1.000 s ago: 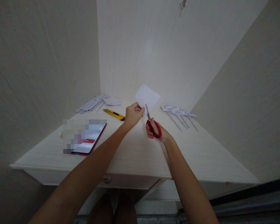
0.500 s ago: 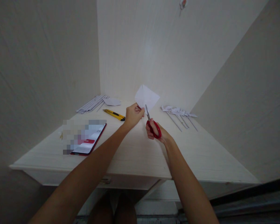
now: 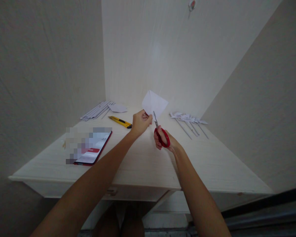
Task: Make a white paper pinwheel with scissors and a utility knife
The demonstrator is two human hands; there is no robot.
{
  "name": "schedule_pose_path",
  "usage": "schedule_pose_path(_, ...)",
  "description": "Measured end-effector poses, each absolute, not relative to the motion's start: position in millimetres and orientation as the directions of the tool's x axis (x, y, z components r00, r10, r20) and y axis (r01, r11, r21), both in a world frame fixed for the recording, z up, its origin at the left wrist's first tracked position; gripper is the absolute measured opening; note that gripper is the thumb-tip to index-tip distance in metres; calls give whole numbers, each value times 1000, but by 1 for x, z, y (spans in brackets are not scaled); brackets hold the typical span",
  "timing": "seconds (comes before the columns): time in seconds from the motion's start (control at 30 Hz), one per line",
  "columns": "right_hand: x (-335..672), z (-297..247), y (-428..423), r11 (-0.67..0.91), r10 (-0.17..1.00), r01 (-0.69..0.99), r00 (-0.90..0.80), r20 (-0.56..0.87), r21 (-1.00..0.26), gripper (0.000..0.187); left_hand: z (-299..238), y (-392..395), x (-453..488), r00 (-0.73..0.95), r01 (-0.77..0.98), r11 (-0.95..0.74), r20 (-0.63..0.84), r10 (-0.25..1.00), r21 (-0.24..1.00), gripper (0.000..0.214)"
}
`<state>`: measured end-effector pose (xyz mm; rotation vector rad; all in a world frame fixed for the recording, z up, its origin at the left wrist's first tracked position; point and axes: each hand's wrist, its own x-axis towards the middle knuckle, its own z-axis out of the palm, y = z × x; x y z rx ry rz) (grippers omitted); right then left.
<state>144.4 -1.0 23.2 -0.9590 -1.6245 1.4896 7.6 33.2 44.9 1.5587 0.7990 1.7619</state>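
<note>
Barely anything moved since the earlier frames: red-handled scissors [image 3: 158,126] stayed with the blades at the lower edge of the white paper square [image 3: 155,102]. Left hand [image 3: 140,122] pinched the paper's lower-left corner and held it above the desk [image 3: 148,164]. Right hand [image 3: 165,142] gripped the scissor handles. Yellow utility knife [image 3: 120,121] and phone [image 3: 93,149] lay to the left.

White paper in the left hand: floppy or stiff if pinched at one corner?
Probably light: the left hand pinches the white paper up by one corner. Likely holds shape somewhat: it stands upright, creased, not drooping. Probably fragile: the scissors in the right hand bite at its lower edge.
</note>
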Motion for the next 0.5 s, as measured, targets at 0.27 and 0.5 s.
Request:
schedule_pose_path(0.27,147,23,-1,86,896,109,-442,30,-990,52,44,34,8,-91,-51,-609,603,792,792,5)
schedule_pose_path(0.5,149,21,1,99,906,156,-423,24,-983,51,44,34,8,-90,-35,-599,594,799,800,7)
